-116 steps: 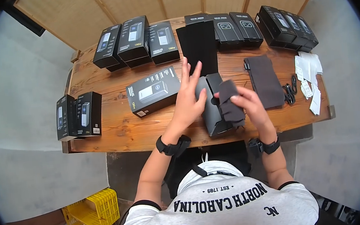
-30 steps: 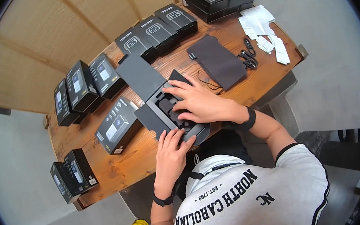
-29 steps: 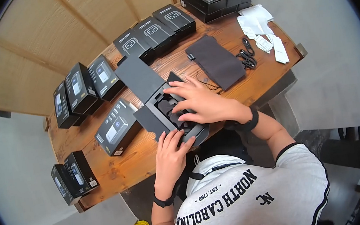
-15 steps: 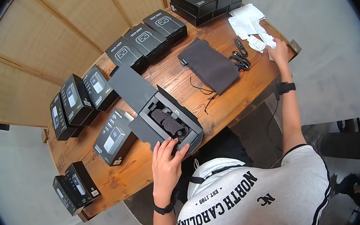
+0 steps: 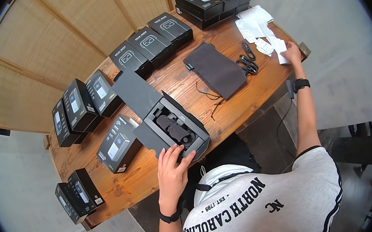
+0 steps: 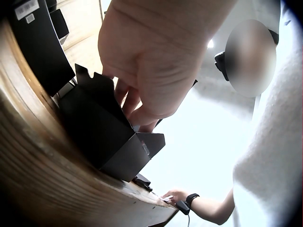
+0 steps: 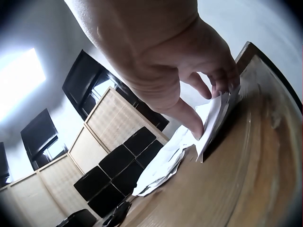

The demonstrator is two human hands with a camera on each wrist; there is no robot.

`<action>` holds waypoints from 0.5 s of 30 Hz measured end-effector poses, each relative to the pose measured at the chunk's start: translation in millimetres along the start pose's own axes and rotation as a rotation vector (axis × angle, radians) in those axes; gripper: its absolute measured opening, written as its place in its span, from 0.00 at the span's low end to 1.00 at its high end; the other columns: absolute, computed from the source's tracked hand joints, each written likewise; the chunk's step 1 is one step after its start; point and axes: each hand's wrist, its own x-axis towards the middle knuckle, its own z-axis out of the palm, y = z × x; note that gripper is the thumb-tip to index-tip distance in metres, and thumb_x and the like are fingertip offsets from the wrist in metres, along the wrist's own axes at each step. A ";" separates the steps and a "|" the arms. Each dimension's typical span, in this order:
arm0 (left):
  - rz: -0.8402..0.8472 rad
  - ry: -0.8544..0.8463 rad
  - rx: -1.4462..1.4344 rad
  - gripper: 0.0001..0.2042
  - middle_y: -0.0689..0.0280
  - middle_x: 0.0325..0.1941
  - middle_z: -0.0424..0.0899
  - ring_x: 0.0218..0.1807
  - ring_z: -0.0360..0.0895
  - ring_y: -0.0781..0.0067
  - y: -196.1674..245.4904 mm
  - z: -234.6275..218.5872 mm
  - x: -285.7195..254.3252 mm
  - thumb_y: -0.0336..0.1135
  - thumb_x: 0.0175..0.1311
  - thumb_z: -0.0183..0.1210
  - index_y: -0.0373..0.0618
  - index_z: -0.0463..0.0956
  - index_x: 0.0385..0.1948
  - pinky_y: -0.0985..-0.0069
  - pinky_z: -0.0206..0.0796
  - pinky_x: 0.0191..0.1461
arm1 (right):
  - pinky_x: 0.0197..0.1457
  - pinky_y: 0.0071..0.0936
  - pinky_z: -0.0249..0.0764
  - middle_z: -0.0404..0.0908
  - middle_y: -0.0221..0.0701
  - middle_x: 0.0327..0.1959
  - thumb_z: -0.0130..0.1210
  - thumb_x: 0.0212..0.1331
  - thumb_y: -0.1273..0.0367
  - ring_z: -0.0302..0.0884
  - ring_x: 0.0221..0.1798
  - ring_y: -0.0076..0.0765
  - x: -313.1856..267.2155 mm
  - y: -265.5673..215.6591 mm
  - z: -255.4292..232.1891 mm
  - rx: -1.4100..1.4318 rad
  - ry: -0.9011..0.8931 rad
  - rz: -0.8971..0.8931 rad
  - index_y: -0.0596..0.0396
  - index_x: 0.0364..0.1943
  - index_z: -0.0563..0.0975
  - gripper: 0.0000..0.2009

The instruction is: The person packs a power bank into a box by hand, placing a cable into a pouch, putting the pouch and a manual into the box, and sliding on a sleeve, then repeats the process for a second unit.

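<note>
An open black box [image 5: 203, 146] stands at the near table edge with its flaps spread. Inside lies a dark bundled cloth pouch [image 5: 175, 129]. My left hand [image 5: 172, 173] rests its fingers on the box's near end; in the left wrist view they reach over its wall. At the table's right end, my right hand [image 5: 293, 54] pinches white folded paper leaflets [image 7: 215, 118] between thumb and fingers, their edge close over the wood in the right wrist view. More white papers [image 5: 255, 22] lie just beyond that hand.
A flat dark drawstring pouch [image 5: 217, 70] and coiled black cables [image 5: 247, 59] lie between the box and the papers. A closed box [image 5: 119, 142] lies left of the open one. Other black boxes [image 5: 150, 42] line the back and left, with a wooden screen [image 5: 83, 27] behind.
The bundled pouch went from my right hand into the box. That hand then left the box for the leaflets at the right, now lifting them slightly. My left hand stayed at the box's near end.
</note>
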 end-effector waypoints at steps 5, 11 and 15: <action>-0.001 0.004 0.003 0.19 0.60 0.56 0.81 0.64 0.75 0.56 0.0 -0.3 -0.2 0.23 0.59 0.60 0.56 0.85 0.51 0.50 0.59 0.73 | 0.53 0.33 0.80 0.89 0.41 0.45 0.71 0.48 0.67 0.87 0.48 0.38 11.6 5.5 -8.6 0.373 0.052 -0.039 0.58 0.50 0.84 0.22; 0.005 0.000 0.003 0.19 0.60 0.56 0.81 0.64 0.75 0.55 -0.5 0.5 -0.4 0.23 0.60 0.60 0.56 0.85 0.51 0.51 0.59 0.73 | 0.38 0.27 0.75 0.86 0.29 0.32 0.70 0.56 0.63 0.80 0.31 0.26 -4.9 -79.9 -23.9 0.596 -0.031 -0.101 0.59 0.41 0.86 0.15; -0.001 0.010 0.002 0.18 0.60 0.56 0.81 0.64 0.75 0.55 0.8 -0.2 -1.2 0.24 0.60 0.60 0.56 0.85 0.51 0.51 0.60 0.72 | 0.34 0.27 0.70 0.82 0.27 0.26 0.70 0.55 0.59 0.76 0.28 0.25 -1.9 -128.6 -6.4 0.646 -0.349 -0.048 0.57 0.31 0.84 0.15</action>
